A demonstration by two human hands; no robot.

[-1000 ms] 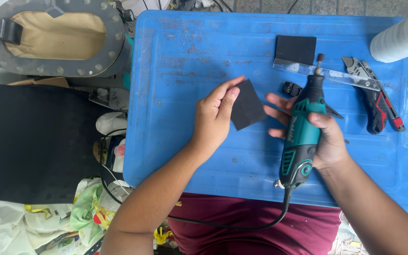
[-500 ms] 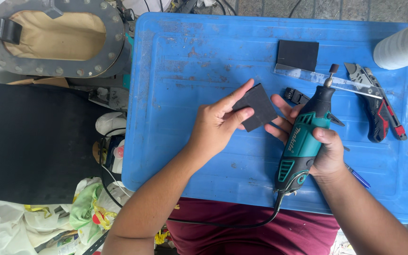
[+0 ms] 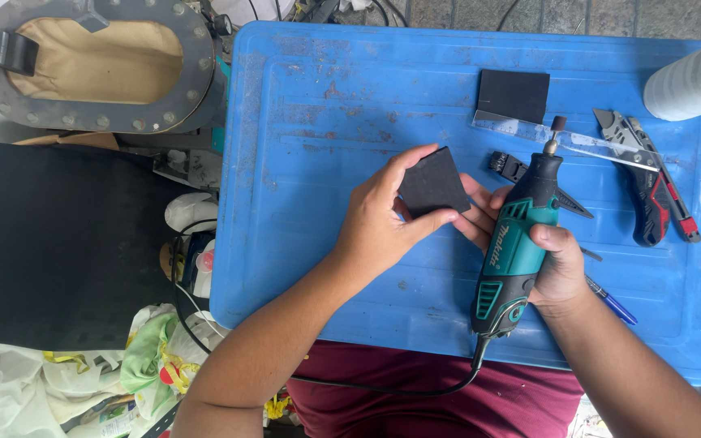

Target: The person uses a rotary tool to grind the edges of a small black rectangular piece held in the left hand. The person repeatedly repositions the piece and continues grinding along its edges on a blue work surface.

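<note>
Holding black square pad (image 3: 433, 183) pinched in your left hand (image 3: 383, 223), just left of rotary tool (image 3: 517, 243); right hand (image 3: 557, 268) wrapped round its body, axis running up-right, bit tip clear of pad, over blue desk (image 3: 326, 122).

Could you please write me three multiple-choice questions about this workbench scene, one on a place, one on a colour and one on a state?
1. Where does the second flat black square lie?
A. On the far part of the blue plastic lid, by the clear ruler
B. On the large black mat at the side
C. Under the pliers

2. What colour is the body of the corded rotary tool?
A. Orange
B. Teal with black
C. White

3. How is the small black square piece held?
A. Lying flat, untouched
B. Clamped in the pliers
C. Pinched in the left hand, raised off the lid

Answers: 1 A, it sits beside the ruler's end. 2 B, the right hand grips a teal casing. 3 C, thumb and fingers hold its edges.
</note>
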